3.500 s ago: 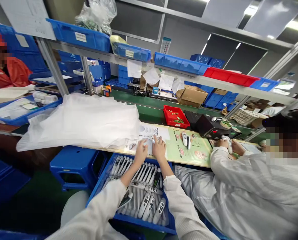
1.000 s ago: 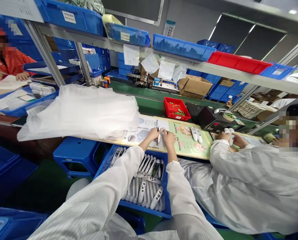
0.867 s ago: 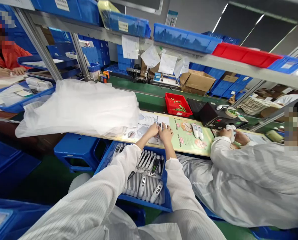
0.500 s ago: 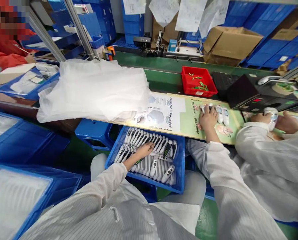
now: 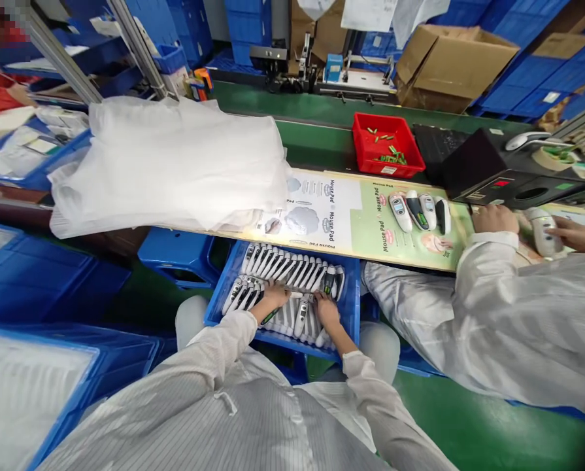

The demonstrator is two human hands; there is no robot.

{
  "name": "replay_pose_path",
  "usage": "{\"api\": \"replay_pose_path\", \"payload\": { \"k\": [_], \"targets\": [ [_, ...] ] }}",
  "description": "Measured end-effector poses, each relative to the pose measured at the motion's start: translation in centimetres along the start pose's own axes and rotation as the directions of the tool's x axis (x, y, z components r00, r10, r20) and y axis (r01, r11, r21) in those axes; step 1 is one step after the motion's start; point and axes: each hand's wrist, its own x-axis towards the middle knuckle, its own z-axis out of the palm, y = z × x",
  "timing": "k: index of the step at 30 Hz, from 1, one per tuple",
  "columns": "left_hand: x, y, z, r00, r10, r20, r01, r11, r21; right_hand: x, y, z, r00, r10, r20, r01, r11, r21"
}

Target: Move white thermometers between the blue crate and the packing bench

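A blue bin (image 5: pixel 355 314) on my lap holds rows of white handheld thermometers (image 5: pixel 285 267) in a clear tray. My left hand (image 5: pixel 274 296) is in the middle of the bin, fingers closed round the end of a white thermometer lying crosswise. To its right, my right hand (image 5: pixel 326 310) reaches in with bent fingertips among the thermometers; its grip is hidden. Between both hands lies a loose thermometer (image 5: pixel 302 315) with its display up. On the green mouse pad sheet (image 5: pixel 365 239), several thermometers (image 5: pixel 399 212) lie side by side, one showing green batteries in its open handle.
White foam sheets (image 5: pixel 174 170) are piled on the bench at left. Behind the mat stands a red bin (image 5: pixel 387 145) of green batteries. A co-worker's hand (image 5: pixel 579 234) holds a thermometer (image 5: pixel 544 232) at right, beside a black machine (image 5: pixel 498 170). Blue crates (image 5: pixel 37 392) stand at lower left.
My right hand has left the thermometers on the mat and come down into the bin. My left hand has shifted slightly left. The co-worker's hands have moved apart.
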Motion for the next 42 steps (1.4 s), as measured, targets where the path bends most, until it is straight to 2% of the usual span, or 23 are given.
{"api": "replay_pose_path", "payload": {
  "k": [3,6,10,13,15,17,19,22,24,27,30,32,33,35,37,38,40,42],
  "targets": [
    [-0.4,-0.7,-0.7,1.000,-0.020,0.022,0.020,1.000,-0.018,0.8,0.0,0.3,0.998,0.051,-0.024,-0.052,0.998,-0.030],
    [-1.6,-1.6,-1.0,1.000,0.018,0.001,-0.018,0.997,-0.072,2.0,0.4,-0.4,1.000,0.021,-0.019,-0.022,0.999,-0.042],
    [-4.0,-2.2,-0.8,0.995,0.055,-0.081,-0.068,0.983,-0.169,3.2,0.9,-1.6,0.998,-0.054,0.040,0.054,0.999,-0.004],
    [-5.8,-2.0,-1.3,0.984,0.069,-0.165,-0.114,0.953,-0.280,2.6,1.2,-2.6,0.994,-0.105,0.017,0.103,0.993,0.062],
    [-7.1,-1.8,-2.2,0.972,0.043,-0.232,-0.152,0.865,-0.477,1.5,1.2,-3.2,0.990,-0.132,-0.037,0.136,0.984,0.115],
    [-8.4,-1.6,-3.6,0.952,0.028,-0.304,-0.232,0.713,-0.661,-0.1,0.8,-4.1,0.984,-0.144,-0.108,0.160,0.974,0.163],
    [-9.8,-1.2,-5.2,0.930,0.041,-0.366,-0.314,0.607,-0.730,-1.8,-0.1,-5.3,0.958,-0.145,-0.246,0.214,0.934,0.284],
    [-11.4,0.1,-7.3,0.919,0.070,-0.388,-0.365,0.521,-0.771,-4.3,-2.7,-7.1,0.892,-0.137,-0.432,0.365,0.781,0.506],
    [-11.9,1.5,-7.8,0.915,0.066,-0.398,-0.388,0.408,-0.826,-5.6,-5.0,-7.7,0.888,-0.134,-0.440,0.398,0.704,0.588],
    [-12.4,3.7,-7.6,0.886,0.038,-0.462,-0.456,0.251,-0.854,-7.2,-8.2,-7.5,0.906,-0.086,-0.414,0.362,0.663,0.655],
    [-12.2,5.2,-8.0,0.860,0.048,-0.508,-0.504,0.239,-0.830,-7.6,-9.0,-8.3,0.910,-0.031,-0.414,0.332,0.653,0.681],
    [-11.3,5.8,-9.8,0.852,0.072,-0.518,-0.519,0.243,-0.819,-6.5,-7.8,-10.8,0.874,0.014,-0.487,0.347,0.682,0.643],
    [-10.4,6.1,-11.3,0.846,0.087,-0.526,-0.530,0.241,-0.813,-5.4,-6.8,-12.6,0.836,0.038,-0.547,0.369,0.699,0.613],
    [-7.9,7.1,-15.1,0.826,0.104,-0.554,-0.561,0.253,-0.788,-2.6,-4.6,-17.1,0.743,0.103,-0.661,0.408,0.714,0.569],
    [-4.6,8.7,-19.5,0.803,0.113,-0.585,-0.589,0.297,-0.751,0.7,-2.5,-21.9,0.683,0.181,-0.707,0.407,0.710,0.575],
    [-2.9,9.8,-21.5,0.801,0.122,-0.586,-0.590,0.330,-0.737,2.4,-1.7,-24.1,0.670,0.218,-0.710,0.386,0.714,0.584],
    [0.3,12.2,-24.9,0.834,0.141,-0.533,-0.538,0.425,-0.728,5.4,-0.7,-27.8,0.670,0.272,-0.691,0.307,0.746,0.591],
    [2.9,14.3,-27.2,0.863,0.125,-0.490,-0.477,0.522,-0.707,7.9,-0.8,-30.1,0.719,0.287,-0.633,0.187,0.798,0.573]
  ]
}}
